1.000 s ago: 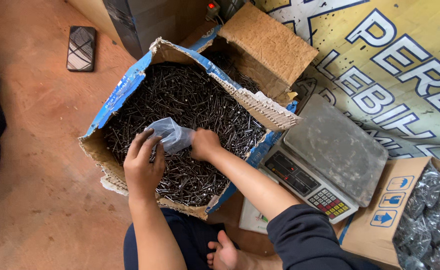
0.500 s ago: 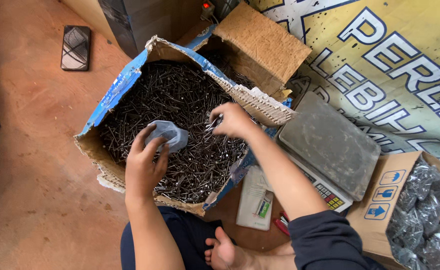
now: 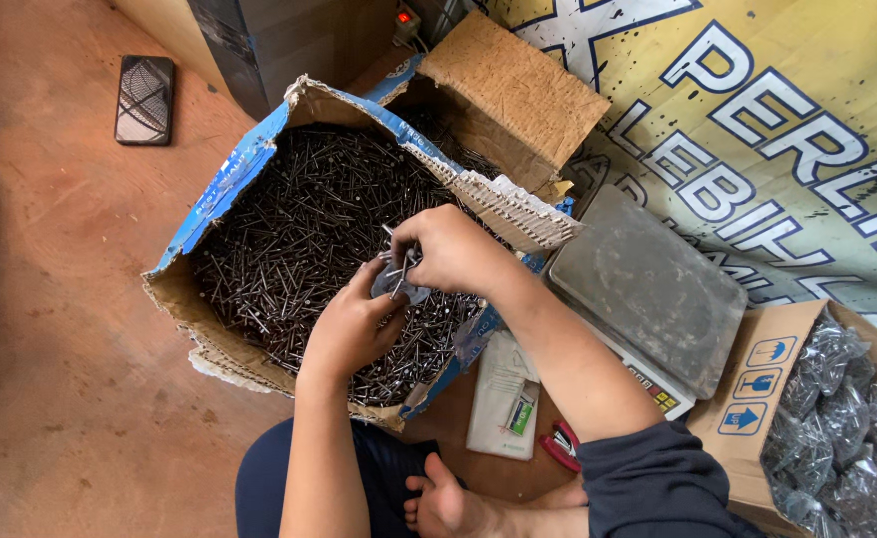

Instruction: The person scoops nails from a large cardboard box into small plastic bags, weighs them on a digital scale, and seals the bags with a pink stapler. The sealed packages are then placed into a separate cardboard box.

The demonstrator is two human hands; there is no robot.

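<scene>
Seated on the floor (image 3: 80, 399), over a torn cardboard box (image 3: 221, 184) heaped with loose dark nails (image 3: 299, 219). Left hand (image 3: 351, 329) cupped under a small clear plastic bag (image 3: 398, 284), fingers curled closed about its lower part, low over the nails near the box's nearer right wall. Right hand (image 3: 450, 249) above it, fingers pinched tight on a bunch of nails (image 3: 398, 261) at the bag's mouth; how far the mouth gapes, not to be told. Beside the box, toward the banner (image 3: 757, 120): weighing scale (image 3: 647, 289) with bare steel pan; farther right, a second carton (image 3: 757, 399) of filled bags (image 3: 837, 418). Between box and knee: a paper packet (image 3: 503, 399) and red-handled pliers (image 3: 558, 443). Phone (image 3: 143, 98) lying well apart by the far left of the floor. Risks, as judged: nail points likely to pierce or tear thin film if pushed in crosswise or in too large a bunch; bag mouth liable to fold shut under the left hand's grip, scattering nails back into the box; pricked fingers (image 3: 364, 284) likely, being bare among sharp ends; bare foot (image 3: 443, 508) close under the box's torn corner, exposed to any nail falling through the split wall.
</scene>
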